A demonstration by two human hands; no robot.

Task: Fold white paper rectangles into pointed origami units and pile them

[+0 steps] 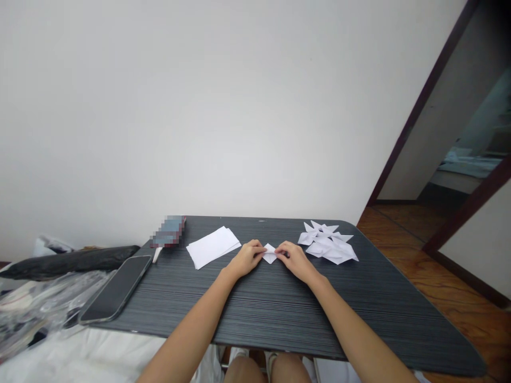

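A small piece of folded white paper (270, 257) lies at the middle of the dark table, its lower part coming to a point. My left hand (248, 257) pinches its left corner between thumb and fingers. On the opposite side my right hand (294, 259) grips the right corner the same way. The fingertips cover both side corners. To the right of my right hand rests a group of folded white paper pieces (330, 248) with pointed ends. Left of my left hand are flat white paper sheets (212, 248), loosely stacked.
The dark table (279, 314) stands against a white wall. A smartphone (115, 290) lies at its left edge, with a blurred-out item (170, 232) and a small white stick-like object (157, 254) behind it. Plastic-wrapped things (48, 303) are beyond the left edge.
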